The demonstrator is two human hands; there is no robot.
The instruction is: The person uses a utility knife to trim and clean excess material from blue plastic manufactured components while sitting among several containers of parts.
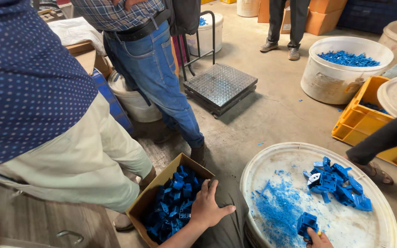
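We see an open brown cardboard box [149, 198] on the floor at lower left, rectangular and shallow, holding blue plastic parts [173, 202]. Far back at the top right, orange-brown cartons [323, 17] stand stacked behind a standing person's legs. On the side of the white tub [341, 76] at right we make out a faded, brownish rectangular label [320, 84]. We see no signs or screens.

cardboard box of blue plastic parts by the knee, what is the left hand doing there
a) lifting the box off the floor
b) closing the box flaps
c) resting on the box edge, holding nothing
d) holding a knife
c: the left hand lies open on the near edge of the brown cardboard box full of small blue plastic parts, gripping nothing.
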